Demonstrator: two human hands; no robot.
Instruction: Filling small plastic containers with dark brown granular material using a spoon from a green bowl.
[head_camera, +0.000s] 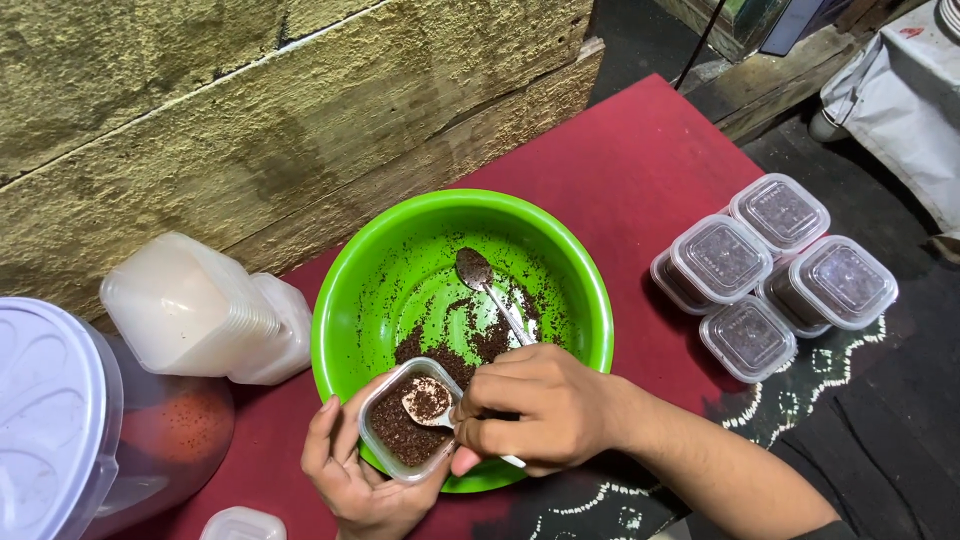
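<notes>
**Small tub filling over the green bowl**

A small clear plastic tub, square with rounded corners, sits tilted at the near rim of a bright green bowl, already packed with dark brown granules. A metal spoon rests over its mouth, heaped with the same granules. A second spoon lies inside the bowl, its handle pointing near-right, among scattered granules.

Cut off at left edge: large lidded jar. Cut off at bottom edge: small lid. Hidden under right hand: spoon handle. Hidden behind bowl rim: second spoon's handle end. Contents of closed tubs: too small to identify.
</notes>
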